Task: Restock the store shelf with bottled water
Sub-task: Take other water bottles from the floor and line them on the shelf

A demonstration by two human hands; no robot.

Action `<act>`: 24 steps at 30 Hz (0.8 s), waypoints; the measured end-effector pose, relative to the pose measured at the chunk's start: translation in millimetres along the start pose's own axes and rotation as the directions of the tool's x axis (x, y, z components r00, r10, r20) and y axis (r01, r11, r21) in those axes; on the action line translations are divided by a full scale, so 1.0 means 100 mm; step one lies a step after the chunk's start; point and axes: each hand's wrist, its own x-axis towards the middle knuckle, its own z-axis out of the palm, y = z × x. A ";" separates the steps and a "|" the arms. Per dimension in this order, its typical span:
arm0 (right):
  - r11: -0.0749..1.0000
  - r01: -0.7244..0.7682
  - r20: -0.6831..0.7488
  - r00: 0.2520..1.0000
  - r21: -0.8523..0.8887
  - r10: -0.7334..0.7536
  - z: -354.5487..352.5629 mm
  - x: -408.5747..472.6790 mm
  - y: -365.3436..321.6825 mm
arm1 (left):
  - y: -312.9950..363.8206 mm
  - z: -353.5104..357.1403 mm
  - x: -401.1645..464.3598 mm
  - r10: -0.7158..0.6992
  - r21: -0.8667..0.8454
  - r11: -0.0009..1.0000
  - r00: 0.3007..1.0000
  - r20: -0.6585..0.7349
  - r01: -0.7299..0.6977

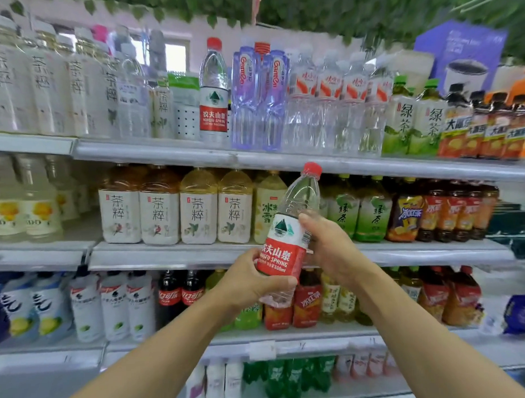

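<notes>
A clear water bottle (pixel 289 230) with a red cap and a red-and-white label is held tilted in front of the middle shelf. My left hand (pixel 252 281) grips its lower part from the left. My right hand (pixel 331 250) wraps the label from the right. One matching red-capped water bottle (pixel 213 93) stands upright on the top shelf (pixel 152 150), with a gap of bare shelf to its left in front of a white perforated panel.
Purple-tinted water bottles (pixel 261 100) and clear bottles with orange labels (pixel 329 101) stand right of the shelved bottle. Pale tea bottles (pixel 58 84) fill the top left. Tea and juice bottles line the middle shelf (pixel 174 255); cola and soft drinks sit below.
</notes>
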 end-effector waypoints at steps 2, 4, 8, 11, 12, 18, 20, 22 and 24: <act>0.994 0.046 -0.014 0.999 -0.102 -0.047 0.04 0.02 -0.06 | 0.02 0.01 -0.01 0.040 0.110 0.994 0.992 -0.115 -0.028; 0.988 0.090 -0.005 0.996 -0.125 -0.091 0.09 0.03 -0.12 | 0.05 -0.01 -0.04 0.063 0.194 0.980 0.986 -0.154 -0.032; 0.985 0.149 0.058 0.988 -0.085 -0.145 0.18 0.10 -0.23 | 0.25 -0.24 -0.08 0.018 0.142 0.990 0.997 -0.070 -0.007; 0.984 0.163 0.118 0.981 -0.066 -0.155 0.30 0.21 -0.27 | 0.45 -0.54 -0.08 0.000 0.071 0.997 0.999 -0.052 0.004; 0.985 0.164 0.132 0.979 -0.061 -0.155 0.36 0.24 -0.29 | 0.50 -0.64 -0.06 0.002 0.059 0.998 0.998 -0.058 0.001; 0.976 0.198 0.188 0.966 -0.089 -0.179 0.76 0.55 -0.42 | 0.65 -1.16 0.06 0.013 -0.010 1.000 1.000 -0.017 -0.013; 0.974 0.201 0.212 0.962 -0.109 -0.175 0.92 0.66 -0.46 | 0.67 -1.33 0.10 0.023 -0.007 1.000 1.000 -0.009 -0.023; 0.974 0.200 0.235 0.957 -0.106 -0.171 1.11 0.76 -0.49 | 0.67 -1.53 0.16 0.035 0.003 0.999 0.999 -0.024 -0.035; 0.972 0.208 0.243 0.954 -0.105 -0.178 1.29 0.88 -0.51 | 0.68 -1.76 0.21 0.050 0.020 0.999 0.998 -0.037 -0.049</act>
